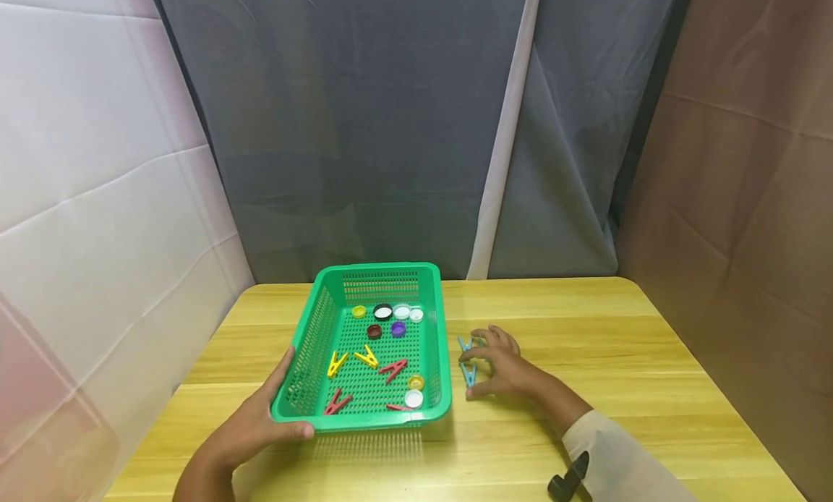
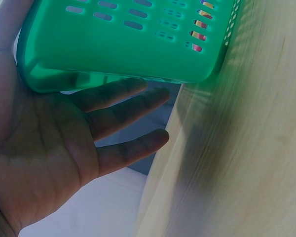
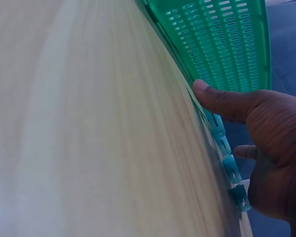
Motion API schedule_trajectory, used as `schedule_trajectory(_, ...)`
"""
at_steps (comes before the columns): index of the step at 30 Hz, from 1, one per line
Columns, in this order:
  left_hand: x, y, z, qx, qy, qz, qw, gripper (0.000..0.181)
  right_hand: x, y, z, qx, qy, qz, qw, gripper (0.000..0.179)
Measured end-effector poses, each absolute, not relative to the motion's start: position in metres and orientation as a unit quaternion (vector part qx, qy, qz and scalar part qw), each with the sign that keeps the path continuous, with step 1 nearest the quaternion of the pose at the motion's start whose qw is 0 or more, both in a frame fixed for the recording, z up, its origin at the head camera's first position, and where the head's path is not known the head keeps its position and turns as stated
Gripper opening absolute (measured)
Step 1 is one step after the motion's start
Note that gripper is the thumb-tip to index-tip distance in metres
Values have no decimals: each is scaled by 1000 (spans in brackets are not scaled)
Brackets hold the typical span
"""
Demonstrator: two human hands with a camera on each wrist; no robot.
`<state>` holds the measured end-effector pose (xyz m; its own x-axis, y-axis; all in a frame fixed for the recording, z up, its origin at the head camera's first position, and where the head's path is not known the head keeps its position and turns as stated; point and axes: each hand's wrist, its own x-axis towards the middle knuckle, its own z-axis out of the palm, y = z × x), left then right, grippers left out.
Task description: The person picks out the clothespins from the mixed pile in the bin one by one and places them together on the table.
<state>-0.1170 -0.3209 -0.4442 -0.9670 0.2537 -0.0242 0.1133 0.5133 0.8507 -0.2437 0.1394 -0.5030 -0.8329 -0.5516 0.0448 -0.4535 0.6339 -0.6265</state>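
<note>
A green plastic basket (image 1: 361, 421) sits on the table's left half. Along its near left corner lies my left hand (image 1: 250, 426), thumb at the front rim and forefinger up the left side. In the left wrist view, three fingers (image 2: 126, 150) reach out nearly straight beside and below the basket wall. To the basket's right, my right hand (image 1: 504, 364) hovers low over light blue clothespins (image 1: 468, 375), thumb and fingers spread around them. Clothespin ends (image 3: 232, 169) show beyond the thumb in the right wrist view; the hand partly hides them, and firm contact cannot be made out.
Inside the basket lie yellow clothespins (image 1: 367, 356), red clothespins (image 1: 393, 370) and several bottle caps, among them a purple cap (image 1: 398, 330) and a white cap (image 1: 413, 398). Grey cloth (image 1: 403, 126) hangs behind the wooden table (image 1: 618, 357), with cloth walls on both sides.
</note>
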Motion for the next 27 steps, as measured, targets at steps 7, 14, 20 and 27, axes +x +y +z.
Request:
schedule_trajectory(7, -117, -321, -443, 107, 862, 491, 70, 139, -244, 140, -504, -282, 900, -323, 77, 58)
schedule_trajectory(14, -116, -320, -444, 105, 858, 498, 72, 140, -245, 140, -506, -287, 900, -321, 74, 60)
schedule_trajectory(20, -117, -321, -444, 109, 859, 495, 71, 139, -244, 140, -505, -285, 900, -322, 72, 67)
schedule_trajectory(27, -117, -322, -442, 106, 860, 494, 75, 138, -244, 139, -503, -276, 903, -321, 71, 77)
